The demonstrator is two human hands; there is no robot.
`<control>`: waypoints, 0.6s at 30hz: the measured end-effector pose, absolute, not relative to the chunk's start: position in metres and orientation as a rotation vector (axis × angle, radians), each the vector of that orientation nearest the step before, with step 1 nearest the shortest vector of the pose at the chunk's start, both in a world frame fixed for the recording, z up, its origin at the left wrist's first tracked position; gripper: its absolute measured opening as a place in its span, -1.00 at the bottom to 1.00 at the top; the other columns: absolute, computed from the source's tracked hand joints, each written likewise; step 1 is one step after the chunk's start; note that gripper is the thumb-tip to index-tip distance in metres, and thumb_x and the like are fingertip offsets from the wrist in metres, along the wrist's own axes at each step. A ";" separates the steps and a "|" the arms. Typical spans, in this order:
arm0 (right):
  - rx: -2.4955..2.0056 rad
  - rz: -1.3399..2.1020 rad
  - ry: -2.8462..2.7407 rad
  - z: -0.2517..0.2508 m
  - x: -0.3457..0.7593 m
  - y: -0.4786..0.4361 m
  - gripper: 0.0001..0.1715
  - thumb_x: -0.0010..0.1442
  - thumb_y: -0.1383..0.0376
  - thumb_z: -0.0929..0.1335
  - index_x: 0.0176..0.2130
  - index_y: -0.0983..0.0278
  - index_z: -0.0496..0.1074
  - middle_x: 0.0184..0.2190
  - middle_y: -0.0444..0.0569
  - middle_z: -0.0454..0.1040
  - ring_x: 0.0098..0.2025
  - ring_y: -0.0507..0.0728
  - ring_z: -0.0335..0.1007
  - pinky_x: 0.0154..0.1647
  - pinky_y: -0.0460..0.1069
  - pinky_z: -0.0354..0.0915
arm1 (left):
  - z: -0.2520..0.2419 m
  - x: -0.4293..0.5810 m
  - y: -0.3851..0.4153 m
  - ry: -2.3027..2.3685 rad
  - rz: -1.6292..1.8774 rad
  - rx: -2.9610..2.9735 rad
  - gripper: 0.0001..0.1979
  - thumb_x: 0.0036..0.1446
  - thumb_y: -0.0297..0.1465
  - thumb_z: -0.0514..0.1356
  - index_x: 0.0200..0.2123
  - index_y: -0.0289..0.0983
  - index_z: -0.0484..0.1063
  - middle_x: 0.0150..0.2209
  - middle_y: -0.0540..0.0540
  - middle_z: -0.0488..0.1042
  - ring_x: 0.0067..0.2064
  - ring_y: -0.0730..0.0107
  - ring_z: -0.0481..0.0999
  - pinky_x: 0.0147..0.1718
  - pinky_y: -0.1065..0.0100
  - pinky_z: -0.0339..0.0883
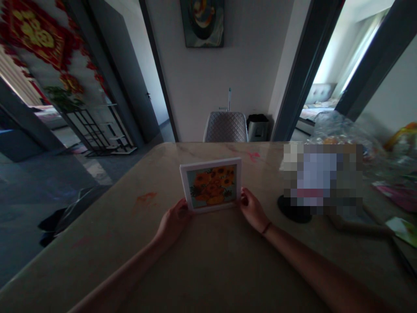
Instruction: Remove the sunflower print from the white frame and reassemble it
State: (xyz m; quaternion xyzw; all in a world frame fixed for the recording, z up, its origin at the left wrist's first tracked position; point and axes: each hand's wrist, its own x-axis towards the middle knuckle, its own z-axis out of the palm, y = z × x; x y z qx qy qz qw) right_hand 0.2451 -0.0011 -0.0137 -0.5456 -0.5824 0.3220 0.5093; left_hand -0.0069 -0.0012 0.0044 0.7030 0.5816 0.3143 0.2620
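A small white-framed picture of orange sunflowers (211,184) stands upright on the beige marble table (208,261), facing me. My left hand (174,219) grips its lower left corner with fingers curled round the frame. My right hand (251,209) pinches the lower right corner; a dark band circles that wrist. Both forearms reach in from the near edge of the table.
A black round base (293,213) sits under a blurred-out object right of the picture. Clear plastic bags (339,128) and coloured papers (402,230) crowd the right side. A grey quilted chair (226,127) stands at the far edge. Doorways open left and right.
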 end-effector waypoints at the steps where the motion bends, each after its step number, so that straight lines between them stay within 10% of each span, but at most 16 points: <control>1: -1.308 0.777 -1.424 -0.013 0.246 -0.001 -0.64 0.02 0.24 0.29 -0.13 0.22 0.31 -0.38 -0.09 0.38 -0.46 0.03 0.25 -0.41 -0.06 0.20 | 0.006 -0.006 -0.002 1.569 0.819 1.929 -0.67 -0.06 -0.25 0.13 -0.19 -0.23 0.36 -0.26 -0.09 0.53 -0.27 0.24 0.53 -0.32 0.32 0.38; 11: -1.326 0.792 -1.469 -0.012 0.249 -0.001 -0.73 0.04 0.09 0.29 -0.39 0.25 0.31 -0.52 -0.10 0.37 -0.48 0.04 0.25 -0.44 -0.06 0.16 | 0.001 -0.004 -0.006 1.650 0.955 1.991 -0.17 0.02 -0.26 0.11 0.24 -0.15 -0.33 -0.12 -0.09 0.45 -0.18 0.29 0.49 -0.21 0.27 0.34; 18: -1.241 1.062 -1.427 -0.010 0.249 -0.003 -0.64 -0.03 0.04 0.34 -0.38 0.29 0.39 -0.50 -0.07 0.41 -0.58 0.00 0.23 -0.66 -0.11 0.16 | 0.008 -0.003 -0.013 1.800 0.802 2.353 -0.39 0.01 -0.29 0.14 0.16 -0.06 0.07 -0.07 -0.08 0.39 -0.13 0.23 0.44 -0.14 0.21 0.31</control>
